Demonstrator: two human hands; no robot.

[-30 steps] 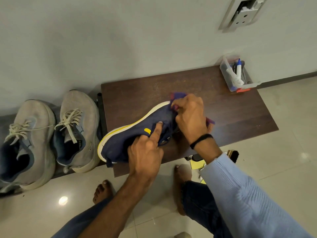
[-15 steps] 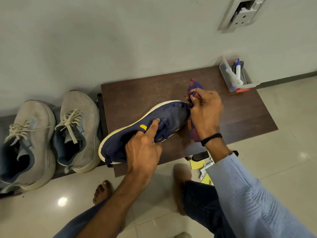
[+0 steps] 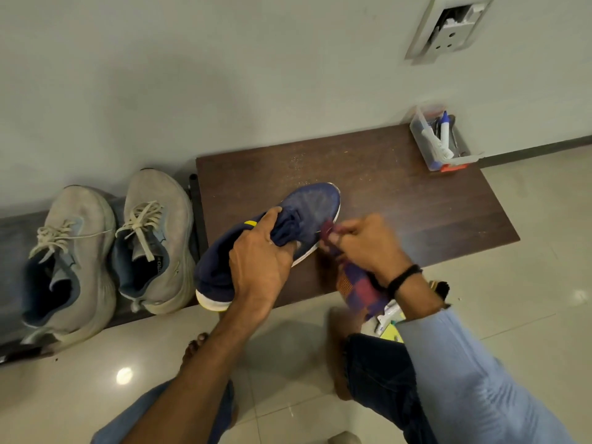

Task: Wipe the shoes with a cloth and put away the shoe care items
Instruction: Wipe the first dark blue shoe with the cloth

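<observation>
Your left hand (image 3: 259,264) grips the navy shoe (image 3: 309,203) at its collar, fingers curled over the soft knit upper near the laces, thumb on the side with the yellow mark. The shoe lies tilted on the dark wooden table (image 3: 416,213), its rounded toe towards the wall and its white-and-yellow heel at the near left corner, seemingly just over the edge, though your hand hides how it rests. Your right hand (image 3: 368,241) pinches a bunched end of the checked cloth (image 3: 355,288) against the shoe's white sole rim by the toe; the woven red, purple and orange tail hangs past the table's near edge under your wrist. On the far right corner stands a clear plastic box (image 3: 424,149) holding a blue-capped marker (image 3: 444,129), a white tube (image 3: 437,145) and dark items too small to tell. The table's right half lies bare and dusted with fine specks. Beside its left edge, a pair of grey mesh shoes (image 3: 157,238) with pale laces sits on a lower dark ledge (image 3: 12,238), toes to the wall. Glossy floor tiles (image 3: 528,283) spread open to the right.
</observation>
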